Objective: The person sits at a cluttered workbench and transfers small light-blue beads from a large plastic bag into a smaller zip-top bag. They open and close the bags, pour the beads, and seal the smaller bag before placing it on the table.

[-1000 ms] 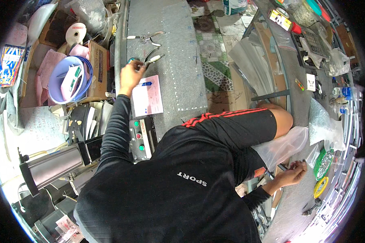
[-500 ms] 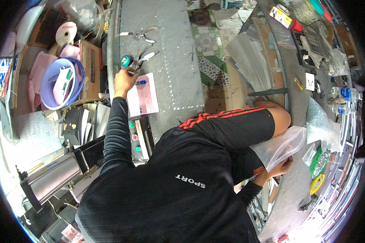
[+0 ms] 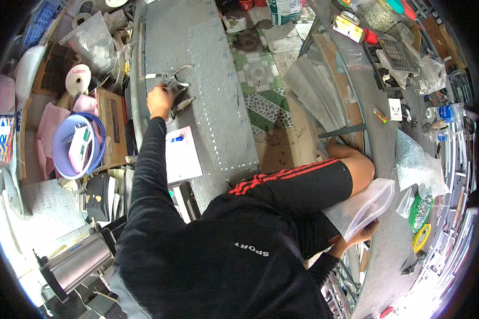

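Note:
My left hand reaches over the bench at the left, its fingers curled downward beside two pairs of pliers. One pair of pliers lies just beyond the fingertips. The other pliers lie at the hand's right side, partly covered by it. Whatever is under the curled fingers is hidden. Nearer to me, a sheet of paper with a blue item on it rests on the bench. Low on the right, my right hand is closed on the edge of a clear plastic bag, which lies partly against my thigh.
A purple bucket and a cardboard box stand left of the bench. On the right-hand bench are a calculator, a silvery bag, green and yellow rolls. Grey sheets lean between the benches.
My left hand has moved farther out along the bench, over where a teal-topped roll stood; that roll no longer shows. The view has tilted up. My right hand stays on the bag.

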The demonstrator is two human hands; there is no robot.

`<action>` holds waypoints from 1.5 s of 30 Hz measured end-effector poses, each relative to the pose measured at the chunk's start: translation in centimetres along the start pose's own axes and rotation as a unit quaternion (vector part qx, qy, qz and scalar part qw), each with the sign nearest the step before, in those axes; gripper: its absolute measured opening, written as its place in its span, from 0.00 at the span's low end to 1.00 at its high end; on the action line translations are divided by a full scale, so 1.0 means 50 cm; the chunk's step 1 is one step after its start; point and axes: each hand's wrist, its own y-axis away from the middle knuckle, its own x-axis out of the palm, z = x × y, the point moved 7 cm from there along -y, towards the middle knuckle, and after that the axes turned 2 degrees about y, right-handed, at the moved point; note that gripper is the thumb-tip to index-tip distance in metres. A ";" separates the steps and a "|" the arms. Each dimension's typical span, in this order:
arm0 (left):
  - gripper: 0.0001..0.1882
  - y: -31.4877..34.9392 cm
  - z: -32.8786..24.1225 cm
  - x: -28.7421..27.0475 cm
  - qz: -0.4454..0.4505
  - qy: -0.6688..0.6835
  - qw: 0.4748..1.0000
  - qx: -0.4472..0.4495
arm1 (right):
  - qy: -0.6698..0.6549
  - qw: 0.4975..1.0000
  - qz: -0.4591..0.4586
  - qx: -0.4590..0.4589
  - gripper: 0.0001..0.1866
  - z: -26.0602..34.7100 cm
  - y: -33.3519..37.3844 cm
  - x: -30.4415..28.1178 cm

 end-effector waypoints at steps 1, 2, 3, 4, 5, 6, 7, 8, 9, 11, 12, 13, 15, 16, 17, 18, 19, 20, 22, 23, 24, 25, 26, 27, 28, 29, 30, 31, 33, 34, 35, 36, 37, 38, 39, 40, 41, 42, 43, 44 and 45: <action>0.18 -0.057 0.023 0.006 -0.009 -0.020 1.000 0.000 | 0.002 1.000 -0.003 0.004 0.11 0.003 0.001 0.001; 0.18 -0.109 0.048 0.007 -0.032 -0.041 0.999 0.015 | 0.007 1.000 -0.001 0.027 0.12 0.001 0.004 -0.001; 0.17 -0.147 0.076 0.020 -0.020 -0.063 0.997 0.038 | 0.008 0.999 -0.001 0.035 0.13 0.002 0.006 -0.003; 0.17 -0.196 0.096 0.032 -0.008 -0.084 0.994 0.067 | 0.010 0.999 0.003 0.036 0.14 0.004 0.011 -0.005; 0.15 -0.221 0.121 0.047 -0.004 -0.076 0.994 0.077 | -0.018 0.994 -0.007 0.105 0.18 -0.013 0.018 -0.011; 0.14 -0.246 0.135 0.065 0.017 -0.083 0.990 0.112 | 0.054 0.995 -0.011 0.084 0.17 -0.006 0.018 -0.018; 0.14 -0.265 0.150 0.081 0.025 -0.072 0.991 0.107 | -0.017 0.996 -0.022 0.079 0.16 -0.001 0.030 -0.020; 0.17 -0.281 0.156 0.102 0.065 -0.048 0.990 0.113 | -0.072 0.994 -0.034 0.080 0.15 0.000 0.035 -0.017; 0.21 -0.287 0.164 0.119 0.075 -0.051 0.991 0.094 | -0.004 0.998 -0.020 0.067 0.13 0.008 0.037 -0.024; 0.26 -0.283 0.148 0.157 0.140 -0.052 0.981 0.126 | -0.004 0.995 -0.034 0.092 0.10 0.008 0.042 -0.024; 0.20 -0.285 0.144 0.165 0.135 -0.119 0.976 0.120 | -0.079 0.987 -0.053 0.130 0.09 0.002 0.047 -0.022; 0.13 -0.286 0.152 0.158 0.099 -0.190 0.974 0.077 | -0.037 0.990 -0.031 0.131 0.08 0.010 0.046 -0.022; 0.09 -0.282 0.144 0.155 0.078 -0.207 0.972 0.079 | -0.006 0.991 -0.045 0.124 0.05 0.025 0.041 -0.023; 0.09 -0.280 0.145 0.149 0.058 -0.206 0.974 0.067 | -0.008 0.992 -0.042 0.121 0.05 0.031 0.036 -0.019; 0.11 -0.279 0.143 0.138 0.034 -0.199 0.976 0.085 | -0.005 0.992 -0.043 0.121 0.05 0.036 0.032 -0.019; 0.13 -0.276 0.153 0.135 0.043 -0.212 0.974 0.073 | -0.006 0.992 -0.044 0.117 0.04 0.040 0.028 -0.018; 0.15 -0.274 0.154 0.133 0.042 -0.191 0.977 0.082 | -0.011 0.993 -0.045 0.108 0.04 0.042 0.024 -0.016; 0.17 -0.272 0.162 0.128 0.047 -0.186 0.978 0.077 | -0.003 0.993 -0.044 0.108 0.04 0.041 0.022 -0.015; 0.20 -0.266 0.172 0.120 0.055 -0.188 0.978 0.072 | 0.004 0.993 -0.042 0.106 0.04 0.036 0.023 -0.016; 0.21 -0.263 0.173 0.116 0.054 -0.195 0.977 0.073 | 0.019 0.993 -0.049 0.102 0.04 0.034 0.024 -0.017; 0.21 -0.263 0.174 0.118 0.078 -0.203 0.974 0.064 | 0.011 0.993 -0.052 0.105 0.05 0.031 0.028 -0.019; 0.22 -0.260 0.167 0.102 0.042 -0.208 0.974 0.082 | 0.014 0.990 -0.054 0.126 0.05 0.023 0.032 -0.019; 0.22 -0.259 0.166 0.107 0.064 -0.224 0.970 0.068 | 0.022 0.988 -0.043 0.145 0.06 0.017 0.036 -0.018; 0.21 -0.254 0.150 0.096 0.045 -0.214 0.968 0.120 | 0.019 0.988 -0.052 0.141 0.06 0.018 0.037 -0.018; 0.21 -0.253 0.147 0.100 0.072 -0.235 0.962 0.118 | 0.022 0.989 -0.056 0.135 0.07 0.021 0.036 -0.019; 0.20 -0.249 0.141 0.092 0.060 -0.201 0.971 0.116 | 0.027 0.984 -0.072 0.160 0.06 0.020 0.039 -0.021; 0.19 -0.245 0.149 0.074 0.053 -0.198 0.975 0.086 | -0.011 0.980 -0.076 0.183 0.05 0.019 0.038 -0.020; 0.18 -0.246 0.142 0.063 0.050 -0.171 0.982 0.066 | -0.034 0.983 -0.085 0.160 0.04 0.036 0.035 -0.022; 0.18 -0.236 0.129 0.007 0.006 -0.101 0.995 0.025 | -0.112 0.968 -0.110 0.196 0.05 0.050 0.028 -0.030; 0.18 -0.229 0.117 -0.019 -0.002 -0.064 0.998 -0.027 | -0.164 0.947 -0.121 0.248 0.05 0.051 0.027 -0.033; 0.22 -0.220 0.083 -0.052 -0.017 -0.002 0.999 -0.033 | -0.202 0.941 -0.139 0.233 0.07 0.069 0.017 -0.045; 0.29 -0.205 0.034 -0.094 -0.050 0.039 0.998 -0.015 | -0.198 0.943 -0.153 0.222 0.05 0.092 0.008 -0.060; 0.24 -0.181 -0.036 -0.130 -0.086 0.071 0.994 0.004 | -0.209 0.946 -0.154 0.192 0.05 0.119 -0.009 -0.069; 0.19 -0.145 -0.142 -0.159 -0.084 0.194 0.970 0.120 | -0.213 0.949 -0.158 0.174 0.04 0.146 -0.022 -0.078; 0.14 -0.092 -0.239 -0.180 -0.045 0.302 0.936 0.177 | -0.204 0.955 -0.141 0.163 0.05 0.173 -0.037 -0.079; 0.08 -0.014 -0.352 -0.194 0.013 0.419 0.869 0.265 | -0.233 0.956 -0.107 0.140 0.05 0.204 -0.055 -0.072; 0.09 0.078 -0.440 -0.180 0.118 0.458 0.847 0.244 | -0.226 0.963 -0.048 0.139 0.07 0.231 -0.074 -0.050; 0.09 0.180 -0.546 -0.171 0.173 0.517 0.799 0.254 | -0.216 0.969 0.006 0.123 0.09 0.261 -0.092 -0.027; 0.12 0.292 -0.659 -0.170 0.236 0.540 0.749 0.302 | -0.225 0.970 0.048 0.075 0.11 0.295 -0.110 -0.001; 0.15 0.399 -0.762 -0.166 0.276 0.560 0.715 0.315 | -0.152 0.980 0.120 0.041 0.15 0.319 -0.125 0.015; 0.13 0.501 -0.853 -0.170 0.361 0.591 0.640 0.333 | -0.182 0.969 0.166 0.018 0.16 0.338 -0.131 0.034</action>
